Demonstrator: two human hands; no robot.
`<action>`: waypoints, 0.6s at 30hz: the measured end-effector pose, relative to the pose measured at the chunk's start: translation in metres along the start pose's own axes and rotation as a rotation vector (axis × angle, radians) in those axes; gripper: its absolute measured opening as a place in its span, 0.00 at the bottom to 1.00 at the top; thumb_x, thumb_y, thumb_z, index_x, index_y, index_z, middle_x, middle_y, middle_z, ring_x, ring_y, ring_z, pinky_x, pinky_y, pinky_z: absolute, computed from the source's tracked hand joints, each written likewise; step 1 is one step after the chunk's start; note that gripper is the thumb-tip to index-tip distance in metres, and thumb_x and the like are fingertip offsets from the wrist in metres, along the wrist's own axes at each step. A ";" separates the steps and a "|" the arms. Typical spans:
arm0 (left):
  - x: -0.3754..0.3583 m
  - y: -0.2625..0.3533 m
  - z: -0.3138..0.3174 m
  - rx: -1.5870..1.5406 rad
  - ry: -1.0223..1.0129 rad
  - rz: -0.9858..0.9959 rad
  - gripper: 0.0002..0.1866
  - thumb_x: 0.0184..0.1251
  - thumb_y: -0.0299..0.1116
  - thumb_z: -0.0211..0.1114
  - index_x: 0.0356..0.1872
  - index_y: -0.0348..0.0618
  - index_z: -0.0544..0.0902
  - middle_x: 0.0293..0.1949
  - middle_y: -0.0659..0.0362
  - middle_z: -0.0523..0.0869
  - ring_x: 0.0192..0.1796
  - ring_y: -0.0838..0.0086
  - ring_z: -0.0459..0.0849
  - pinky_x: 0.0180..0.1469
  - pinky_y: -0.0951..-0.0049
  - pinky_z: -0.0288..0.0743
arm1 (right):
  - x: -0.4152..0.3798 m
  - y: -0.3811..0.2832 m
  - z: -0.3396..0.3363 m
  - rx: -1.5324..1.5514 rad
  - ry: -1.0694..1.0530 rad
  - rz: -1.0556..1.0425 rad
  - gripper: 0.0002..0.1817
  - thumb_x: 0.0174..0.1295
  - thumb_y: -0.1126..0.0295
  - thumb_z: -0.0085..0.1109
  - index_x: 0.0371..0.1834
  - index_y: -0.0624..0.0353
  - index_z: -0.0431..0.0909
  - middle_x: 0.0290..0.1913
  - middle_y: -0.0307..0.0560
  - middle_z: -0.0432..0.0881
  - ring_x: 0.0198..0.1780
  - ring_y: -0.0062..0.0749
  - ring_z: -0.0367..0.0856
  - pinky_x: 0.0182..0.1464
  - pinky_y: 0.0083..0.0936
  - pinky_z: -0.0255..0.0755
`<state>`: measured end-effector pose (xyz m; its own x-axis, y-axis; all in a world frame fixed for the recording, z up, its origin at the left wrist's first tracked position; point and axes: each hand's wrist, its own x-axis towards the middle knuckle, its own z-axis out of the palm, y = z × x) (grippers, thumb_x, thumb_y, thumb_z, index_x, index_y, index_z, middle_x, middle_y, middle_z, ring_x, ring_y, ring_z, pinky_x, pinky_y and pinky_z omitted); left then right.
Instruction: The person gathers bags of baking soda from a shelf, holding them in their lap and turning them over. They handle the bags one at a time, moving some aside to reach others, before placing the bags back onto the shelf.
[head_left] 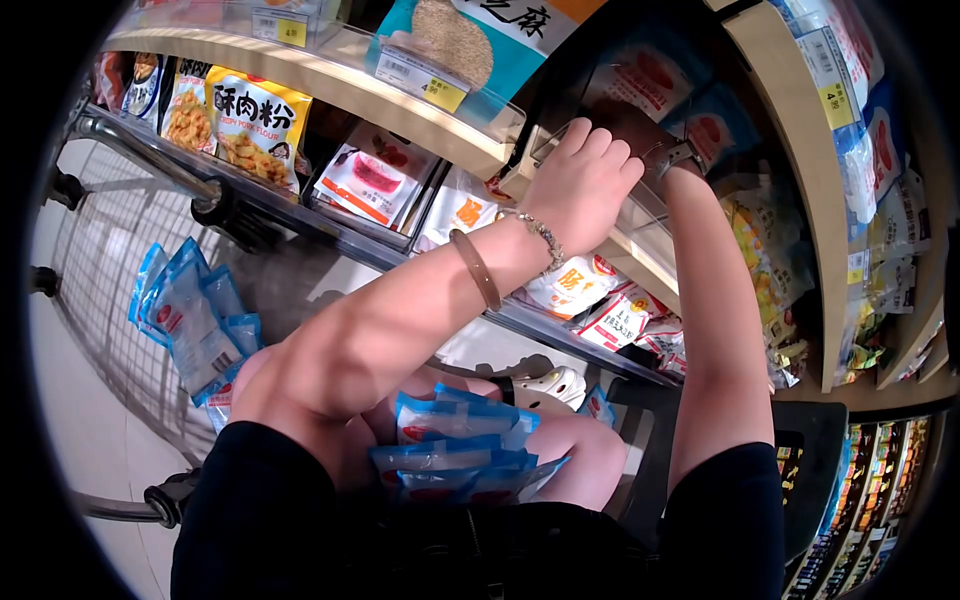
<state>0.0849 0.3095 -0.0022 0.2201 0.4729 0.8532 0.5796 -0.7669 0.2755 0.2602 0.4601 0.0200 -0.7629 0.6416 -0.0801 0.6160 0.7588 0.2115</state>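
My left hand (585, 185), with a beaded bracelet and a bangle at its wrist, is curled closed at the shelf's front edge. Whatever lies under its fingers is hidden. In the shadowed shelf behind it is my right hand (632, 125), close to blue-edged clear packets (708, 135); its fingers are too dark to make out. Several similar blue-edged packets (455, 450) lie in a pile on my lap. More blue packets (195, 320) lie at the left, by my knee.
Wooden-edged shelves (400, 85) with price tags run across in front. On the lower shelf stand a yellow pork flour bag (255, 130) and white pouches (375, 175). A wire cart (215, 195) is at the left, a black stool-like object (650, 440) at the right.
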 end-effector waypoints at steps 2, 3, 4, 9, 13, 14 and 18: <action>0.002 0.001 -0.002 0.012 -0.025 -0.021 0.10 0.41 0.27 0.61 0.29 0.46 0.74 0.29 0.61 0.72 0.38 0.69 0.69 0.46 0.71 0.61 | 0.005 0.013 0.009 -0.071 0.015 -0.009 0.14 0.51 0.64 0.48 0.34 0.61 0.77 0.39 0.53 0.78 0.41 0.47 0.75 0.45 0.29 0.68; 0.002 0.003 -0.003 0.017 -0.038 -0.030 0.10 0.41 0.27 0.61 0.29 0.46 0.74 0.29 0.61 0.72 0.37 0.69 0.69 0.46 0.71 0.61 | 0.006 0.008 0.006 -0.052 0.017 0.037 0.14 0.52 0.64 0.48 0.34 0.62 0.77 0.39 0.53 0.78 0.41 0.46 0.75 0.45 0.29 0.68; 0.003 0.004 -0.002 0.009 -0.038 -0.034 0.10 0.41 0.27 0.61 0.28 0.46 0.74 0.29 0.61 0.72 0.37 0.69 0.69 0.46 0.71 0.61 | 0.008 0.003 0.003 0.076 0.003 0.182 0.14 0.52 0.64 0.47 0.34 0.62 0.77 0.40 0.53 0.78 0.41 0.45 0.75 0.45 0.28 0.68; 0.003 0.003 -0.001 -0.009 -0.019 -0.043 0.10 0.40 0.27 0.61 0.27 0.46 0.74 0.29 0.62 0.73 0.37 0.68 0.70 0.45 0.70 0.62 | 0.013 -0.012 -0.018 0.336 -0.163 0.555 0.14 0.55 0.66 0.46 0.41 0.60 0.75 0.46 0.47 0.76 0.48 0.36 0.71 0.51 0.25 0.63; 0.003 0.001 -0.005 -0.015 -0.041 0.007 0.12 0.40 0.26 0.61 0.31 0.45 0.75 0.30 0.61 0.74 0.38 0.67 0.70 0.47 0.70 0.62 | 0.014 -0.007 -0.043 0.536 -0.577 0.671 0.16 0.57 0.68 0.46 0.48 0.57 0.73 0.52 0.43 0.73 0.55 0.29 0.67 0.57 0.23 0.59; 0.002 0.000 -0.007 -0.018 -0.043 0.020 0.13 0.40 0.25 0.61 0.32 0.45 0.76 0.31 0.60 0.74 0.39 0.67 0.70 0.47 0.70 0.62 | 0.006 -0.014 -0.051 0.571 -0.572 0.653 0.17 0.57 0.68 0.46 0.50 0.56 0.72 0.54 0.42 0.72 0.56 0.27 0.66 0.58 0.22 0.58; 0.009 -0.001 -0.014 -0.021 -0.136 0.061 0.16 0.41 0.26 0.60 0.37 0.43 0.76 0.34 0.58 0.76 0.45 0.65 0.71 0.52 0.68 0.62 | -0.048 -0.048 -0.074 0.354 0.074 0.107 0.13 0.57 0.70 0.41 0.40 0.60 0.74 0.40 0.53 0.78 0.45 0.36 0.75 0.48 0.25 0.65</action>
<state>0.0756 0.3083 0.0112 0.3589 0.4786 0.8013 0.5461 -0.8039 0.2356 0.2528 0.3843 0.0855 -0.6950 0.7190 -0.0025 0.7126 0.6883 -0.1361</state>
